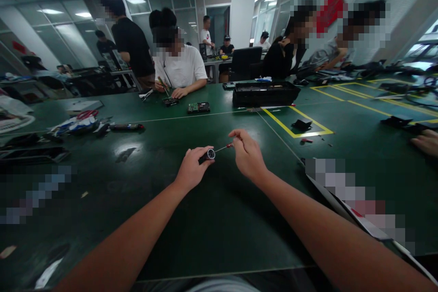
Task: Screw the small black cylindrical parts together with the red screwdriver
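My left hand (193, 169) grips a small dark cylinder with a pale ring round its open end (211, 154), fingers on top and thumb below. From the right, my right hand (248, 155) holds a screwdriver (230, 145) with a red handle, its fingers closed round the handle. The thin metal shaft points left toward the cylinder's ringed end. Whether the tip touches the cylinder I cannot tell. Both hands are just above the green tabletop (219, 228).
Across the table a person in a white shirt (181, 68) works on a small device beside a circuit board (199, 107). A long black bin (265, 93) stands at the back. Tools and cloths (82, 121) lie left. Another person's hand (426, 142) rests at the far right.
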A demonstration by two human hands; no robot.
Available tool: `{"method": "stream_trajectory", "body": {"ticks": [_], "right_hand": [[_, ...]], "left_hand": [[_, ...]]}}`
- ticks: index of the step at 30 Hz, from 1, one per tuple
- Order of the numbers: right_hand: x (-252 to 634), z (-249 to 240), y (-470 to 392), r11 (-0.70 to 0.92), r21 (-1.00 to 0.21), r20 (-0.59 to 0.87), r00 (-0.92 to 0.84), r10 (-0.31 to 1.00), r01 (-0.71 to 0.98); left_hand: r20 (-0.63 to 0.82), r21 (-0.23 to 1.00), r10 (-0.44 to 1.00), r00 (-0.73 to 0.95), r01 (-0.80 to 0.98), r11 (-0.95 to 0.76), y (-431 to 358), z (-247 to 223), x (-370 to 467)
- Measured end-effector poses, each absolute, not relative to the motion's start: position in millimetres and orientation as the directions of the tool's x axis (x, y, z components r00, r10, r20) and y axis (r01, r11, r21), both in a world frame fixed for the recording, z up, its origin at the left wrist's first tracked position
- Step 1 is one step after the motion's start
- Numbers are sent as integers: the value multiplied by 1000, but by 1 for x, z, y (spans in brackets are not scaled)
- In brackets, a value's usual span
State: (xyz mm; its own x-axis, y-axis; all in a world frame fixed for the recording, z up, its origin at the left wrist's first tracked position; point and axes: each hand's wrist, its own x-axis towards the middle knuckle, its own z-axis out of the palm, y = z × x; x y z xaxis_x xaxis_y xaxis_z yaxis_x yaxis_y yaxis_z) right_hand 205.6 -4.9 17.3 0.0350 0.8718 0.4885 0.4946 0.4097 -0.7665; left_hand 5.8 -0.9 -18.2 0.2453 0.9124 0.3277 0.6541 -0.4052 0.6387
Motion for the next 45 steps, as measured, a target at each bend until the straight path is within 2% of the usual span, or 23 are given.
{"method": "stream_trajectory", "body": {"ticks": [6, 12, 19, 24, 28, 30, 32, 34, 40, 45], "right_hand": [[208, 18, -1, 367, -752, 456, 29, 890, 547], [207, 17, -2, 408, -791, 453, -12, 892, 456], [207, 17, -2, 382, -782, 439, -1, 899, 492], [205, 11, 3, 413, -859, 449, 58, 891, 302], [206, 3, 13, 290, -957, 291, 159, 943, 28], [208, -2, 18, 223, -974, 204, 253, 946, -50], [210, -4, 21, 232, -972, 211, 352, 912, -19], [211, -4, 20, 267, -963, 261, 373, 890, 37], [205, 2, 9, 340, -923, 376, 237, 896, 178], [204, 4, 5, 349, -904, 402, 211, 891, 248]], "left_hand": [[324, 629, 913, 247, 665, -403, -1, -18, 7], [336, 642, 910, 242, 648, -409, 0, -19, 6], [332, 645, 913, 239, 649, -404, 1, -18, 6], [347, 650, 914, 211, 648, -397, -1, -16, 6], [386, 600, 877, 285, 645, -473, -3, -13, 7], [395, 559, 864, 312, 665, -496, -1, -12, 8], [376, 546, 873, 312, 686, -481, 1, -13, 9], [351, 554, 882, 315, 690, -467, 4, -14, 8], [351, 555, 883, 313, 689, -465, 2, -15, 11], [348, 568, 894, 284, 695, -441, -2, -10, 14]]}}
